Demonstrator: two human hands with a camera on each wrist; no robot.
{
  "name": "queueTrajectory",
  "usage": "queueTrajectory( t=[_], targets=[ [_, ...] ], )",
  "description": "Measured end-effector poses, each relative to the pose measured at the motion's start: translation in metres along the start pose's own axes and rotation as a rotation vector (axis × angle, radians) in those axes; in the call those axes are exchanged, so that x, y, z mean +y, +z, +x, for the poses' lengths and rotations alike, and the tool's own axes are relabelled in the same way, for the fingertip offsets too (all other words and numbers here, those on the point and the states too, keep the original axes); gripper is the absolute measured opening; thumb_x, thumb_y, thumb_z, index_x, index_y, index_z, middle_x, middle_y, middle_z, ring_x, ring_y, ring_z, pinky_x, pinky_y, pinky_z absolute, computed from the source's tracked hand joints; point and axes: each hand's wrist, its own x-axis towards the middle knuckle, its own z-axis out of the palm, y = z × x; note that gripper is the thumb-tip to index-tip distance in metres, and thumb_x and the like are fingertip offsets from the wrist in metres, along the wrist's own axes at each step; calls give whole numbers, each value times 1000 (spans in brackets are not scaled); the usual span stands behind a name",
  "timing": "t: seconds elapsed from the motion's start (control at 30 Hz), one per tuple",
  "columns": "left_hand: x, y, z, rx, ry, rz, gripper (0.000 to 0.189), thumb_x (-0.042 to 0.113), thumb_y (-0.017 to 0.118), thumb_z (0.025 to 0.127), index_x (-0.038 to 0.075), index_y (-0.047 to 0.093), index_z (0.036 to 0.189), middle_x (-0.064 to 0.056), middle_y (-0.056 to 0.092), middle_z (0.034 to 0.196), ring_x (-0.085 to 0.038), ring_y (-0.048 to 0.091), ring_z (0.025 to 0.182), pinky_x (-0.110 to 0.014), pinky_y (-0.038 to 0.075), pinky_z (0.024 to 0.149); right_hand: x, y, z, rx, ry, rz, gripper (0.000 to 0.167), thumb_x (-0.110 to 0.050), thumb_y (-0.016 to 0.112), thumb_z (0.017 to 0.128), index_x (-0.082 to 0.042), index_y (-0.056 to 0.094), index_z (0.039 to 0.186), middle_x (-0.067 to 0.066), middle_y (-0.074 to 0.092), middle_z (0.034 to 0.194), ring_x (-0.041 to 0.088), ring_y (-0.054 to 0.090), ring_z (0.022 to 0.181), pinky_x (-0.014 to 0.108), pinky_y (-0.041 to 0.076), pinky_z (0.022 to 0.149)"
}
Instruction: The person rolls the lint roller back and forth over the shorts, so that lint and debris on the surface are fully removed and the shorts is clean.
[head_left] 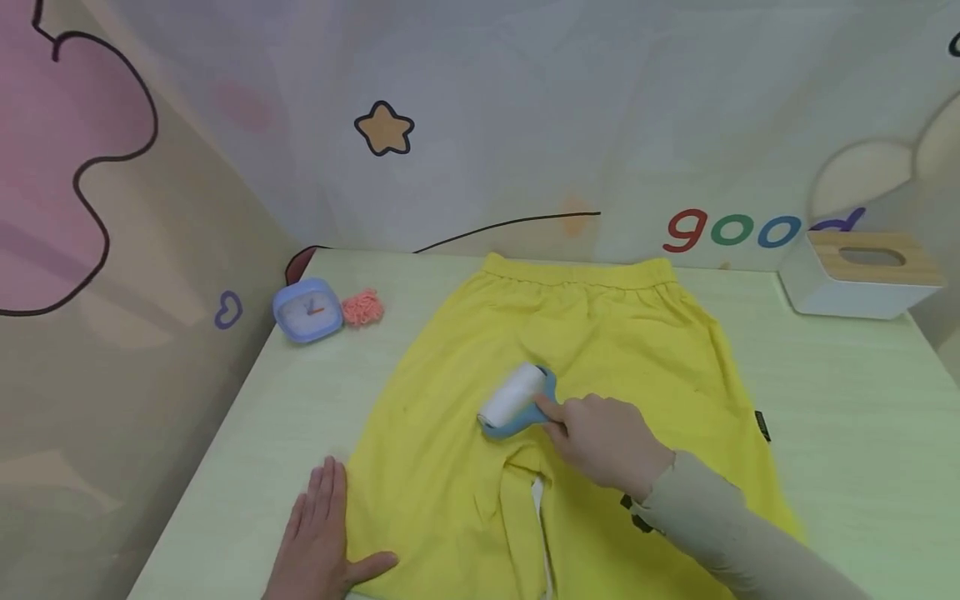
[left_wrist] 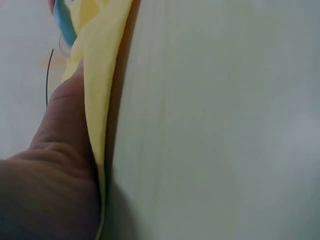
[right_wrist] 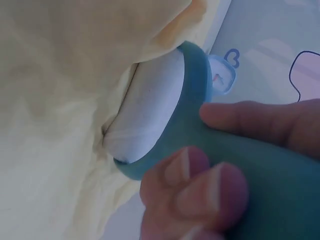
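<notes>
Yellow trousers (head_left: 637,350) lie spread over the table, waistband toward the wall. My right hand (head_left: 603,442) grips the blue handle of a lint roller (head_left: 513,396). Its white roll sits against the cloth near the crotch. Close up in the right wrist view, fingers curl round the handle of the lint roller (right_wrist: 150,105), with one finger stretched along it. My left hand (head_left: 315,533) lies flat at the trousers' left leg edge, fingers straight, thumb out over the cloth. In the left wrist view the thumb side of the left hand (left_wrist: 55,135) presses the yellow fabric (left_wrist: 100,75).
A blue clock (head_left: 307,311) and a pink clump of yarn-like strands (head_left: 363,308) stand at the table's back left. At the back right is a white tissue box (head_left: 855,283) with a wooden lid. A printed wall covering (head_left: 525,125) rises behind the table (head_left: 847,417).
</notes>
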Motion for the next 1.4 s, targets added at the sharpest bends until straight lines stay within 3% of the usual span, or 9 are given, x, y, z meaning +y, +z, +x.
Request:
queueTrajectory(
  t=[0.17,0.37,0.6,0.7,0.83,0.93,1.07,1.23,1.4],
  targets=[
    [-11,-7,2,-17,11,-15,135,85,55,67,2,-5,155,-19,-5,161,-35,-7,147,-49,-14,114,19,-11,-27,-25,2,19,39,-22,58,97,-10,58,135,-7,37,42,5,21,36,19,18,36],
    [-10,-12,4,-70,15,-37,139,86,57,65,-1,-6,154,-21,-8,160,-38,-9,146,-52,-14,113,34,-24,-55,-56,42,33,38,-23,60,96,-14,62,133,-10,32,42,4,20,36,19,18,36],
    [27,-6,5,-8,96,-58,126,77,58,75,-2,0,154,-23,-3,160,-39,-4,147,-44,-12,115,31,-39,-63,-124,85,113,47,-19,60,94,-13,54,140,-8,36,50,6,26,38,22,27,38],
    [41,7,4,64,82,-55,119,73,57,81,-3,1,154,-24,4,160,-39,2,147,-44,-7,117,22,-42,-65,-96,30,89,48,-14,61,92,-11,54,140,-6,41,60,6,31,41,22,32,40],
    [40,28,3,188,72,28,121,76,56,79,-4,5,153,-26,11,159,-39,8,146,-42,-6,117,8,-36,-66,-10,-48,60,41,-12,63,94,-8,58,134,-4,43,70,6,32,43,22,34,42],
    [38,34,4,247,101,83,121,78,55,77,-4,8,153,-24,12,159,-36,8,147,-37,-10,116,-4,-32,-62,24,-10,116,39,-16,59,97,-8,56,135,-3,44,72,8,33,45,23,34,42],
    [38,33,5,250,105,100,123,80,54,76,-6,11,152,-24,12,159,-36,8,147,-37,-9,117,-18,-17,-50,6,8,218,44,-18,52,101,-5,46,142,2,46,78,9,38,48,24,37,43],
    [39,32,3,243,97,97,126,81,56,73,-7,13,151,-26,13,158,-38,11,146,-36,-10,116,-31,13,-37,-52,-52,253,47,-13,50,100,2,39,144,9,48,85,9,40,48,24,39,42],
    [38,33,3,302,125,153,125,83,55,72,-8,19,150,-26,19,157,-38,17,145,-35,-8,117,-42,31,-25,85,-128,88,37,-6,51,96,8,47,130,7,44,73,8,36,44,22,33,37]
  ],
)
